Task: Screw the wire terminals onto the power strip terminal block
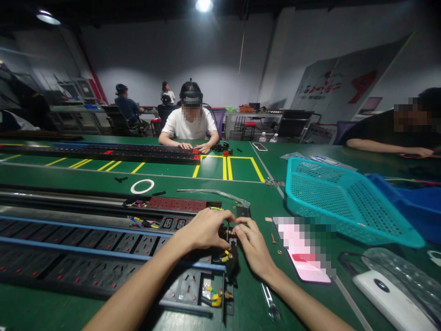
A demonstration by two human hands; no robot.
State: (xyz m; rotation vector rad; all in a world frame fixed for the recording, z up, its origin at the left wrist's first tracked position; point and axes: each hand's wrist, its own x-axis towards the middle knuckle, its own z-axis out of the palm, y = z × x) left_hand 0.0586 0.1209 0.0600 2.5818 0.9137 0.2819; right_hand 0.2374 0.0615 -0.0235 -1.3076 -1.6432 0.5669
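Note:
Several long black power strips (99, 248) lie side by side, their ends pointing right. My left hand (205, 230) reaches over the end of one strip, thumb and forefinger curled around its end plate; what they grip is partly hidden. Opposite it, my right hand (253, 243) has its fingertips closed at a small brass bolt (230, 232) on that end. Yellow-sleeved wire ends (225, 256) show just below my fingers. On the nearest strip, a yellow lug (217, 299) sits at a brass bolt by the metal end plate. A wrench (270, 303) lies below my right wrist.
A brass screw (273, 238) and a brass nut (279, 252) lie right of my hand. Beyond are a pink-screened phone (310, 271), a turquoise basket (292, 184), a blue bin (406, 202) and a white device (386, 294). A co-worker (189, 119) sits across the green table.

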